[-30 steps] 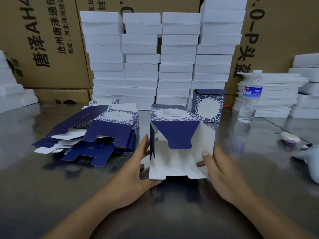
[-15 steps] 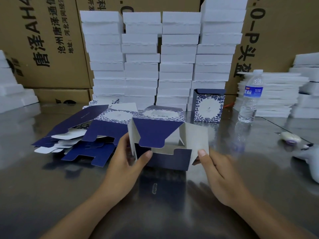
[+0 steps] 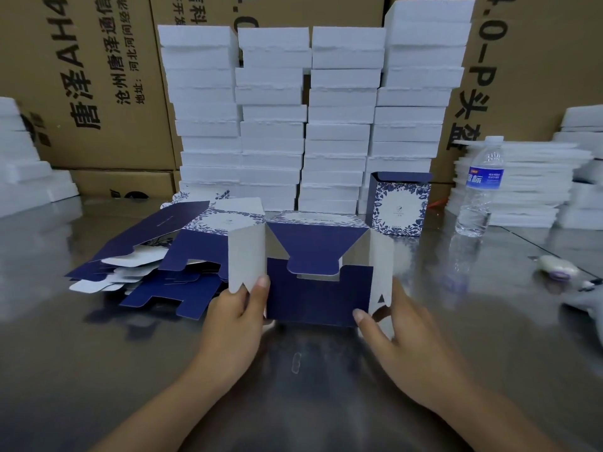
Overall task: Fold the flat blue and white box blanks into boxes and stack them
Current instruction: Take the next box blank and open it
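Observation:
A half-folded blue and white box (image 3: 313, 288) lies on its side on the steel table (image 3: 98, 353), its open end toward me. A dark blue flap covers the lower part of the opening and a tabbed flap hangs from above. My left hand (image 3: 235, 321) pinches the white left side flap between thumb and fingers. My right hand (image 3: 404, 340) holds the white right side flap, thumb on the box's lower corner. A heap of flat blue and white blanks (image 3: 156, 259) lies to the left. One finished box (image 3: 399, 203) stands upright behind, to the right.
Tall stacks of white foam trays (image 3: 310, 119) stand behind the work spot, in front of brown cartons (image 3: 91, 76). More foam pieces lie at far left (image 3: 23, 171) and right (image 3: 522, 181). A water bottle (image 3: 479, 187) stands at right; a small white object (image 3: 556, 267) lies near the right edge.
The box's bottom flap has been folded up over the opening. Both side flaps now stand swung outward, and both hands have shifted onto them.

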### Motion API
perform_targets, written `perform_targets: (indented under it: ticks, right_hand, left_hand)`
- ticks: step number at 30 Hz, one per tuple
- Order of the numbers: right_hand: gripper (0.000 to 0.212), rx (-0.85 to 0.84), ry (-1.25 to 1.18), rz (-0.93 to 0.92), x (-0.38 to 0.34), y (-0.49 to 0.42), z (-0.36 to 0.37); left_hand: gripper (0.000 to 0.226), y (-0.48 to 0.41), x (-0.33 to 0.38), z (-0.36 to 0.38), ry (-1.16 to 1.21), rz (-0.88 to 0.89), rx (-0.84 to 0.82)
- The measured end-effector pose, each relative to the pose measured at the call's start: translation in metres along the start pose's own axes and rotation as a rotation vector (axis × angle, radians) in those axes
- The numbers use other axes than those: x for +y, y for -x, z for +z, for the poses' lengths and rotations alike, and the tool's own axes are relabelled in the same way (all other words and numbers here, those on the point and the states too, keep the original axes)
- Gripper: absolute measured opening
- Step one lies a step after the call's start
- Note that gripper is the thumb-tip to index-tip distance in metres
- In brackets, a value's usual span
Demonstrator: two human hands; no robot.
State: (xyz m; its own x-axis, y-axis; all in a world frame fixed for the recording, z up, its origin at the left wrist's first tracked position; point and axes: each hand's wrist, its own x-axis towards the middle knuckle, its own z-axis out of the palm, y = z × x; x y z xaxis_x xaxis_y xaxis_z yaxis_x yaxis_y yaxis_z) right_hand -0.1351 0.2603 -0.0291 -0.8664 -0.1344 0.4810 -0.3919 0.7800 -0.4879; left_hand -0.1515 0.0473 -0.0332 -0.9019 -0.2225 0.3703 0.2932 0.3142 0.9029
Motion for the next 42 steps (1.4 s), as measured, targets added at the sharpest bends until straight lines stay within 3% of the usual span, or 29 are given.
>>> perform_targets:
  ticks: [2,7,10,12,14,16,21,25,28,36,42]
  right_hand:
    - [0.030,-0.004,-0.020,0.068,-0.002,0.000,0.000]
    - [0.060,0.010,-0.102,0.188,-0.007,0.000,0.004]
    - [0.049,0.074,-0.205,0.189,-0.008,-0.002,0.010]
    - [0.045,0.128,-0.342,0.227,-0.008,-0.005,0.013]
    - [0.045,0.159,-0.487,0.283,-0.009,-0.007,0.014]
    - [0.045,0.176,-0.589,0.317,-0.011,-0.007,0.016]
    - [0.044,0.221,-0.654,0.293,-0.014,-0.007,0.019]
    - [0.043,0.248,-0.686,0.242,-0.017,-0.006,0.019]
    - [0.043,0.262,-0.702,0.229,-0.019,-0.006,0.019]
    - [0.046,0.034,-0.882,0.296,-0.025,-0.006,0.009]
    - [0.059,0.007,-0.947,0.344,-0.027,-0.007,0.006]
  left_hand:
    - [0.051,0.001,0.005,0.000,0.012,0.026,0.021]
    - [0.052,0.006,0.012,0.001,0.000,0.076,0.062]
    - [0.056,0.009,0.015,0.001,-0.004,0.080,0.076]
    - [0.040,0.010,0.014,0.003,0.014,0.068,0.046]
    - [0.008,0.012,0.016,0.005,0.006,0.082,0.020]
    - [0.019,0.012,0.016,0.006,0.015,0.058,0.002]
    - [0.033,0.011,0.021,0.007,0.283,-0.158,-0.028]
    - [0.030,0.011,0.024,0.009,0.679,-0.424,-0.251]
    - [0.037,0.012,0.026,0.010,0.715,-0.541,-0.354]
    - [0.034,0.013,0.023,0.009,0.641,-0.418,-0.314]
    - [0.034,0.014,0.021,0.008,0.611,-0.362,-0.327]
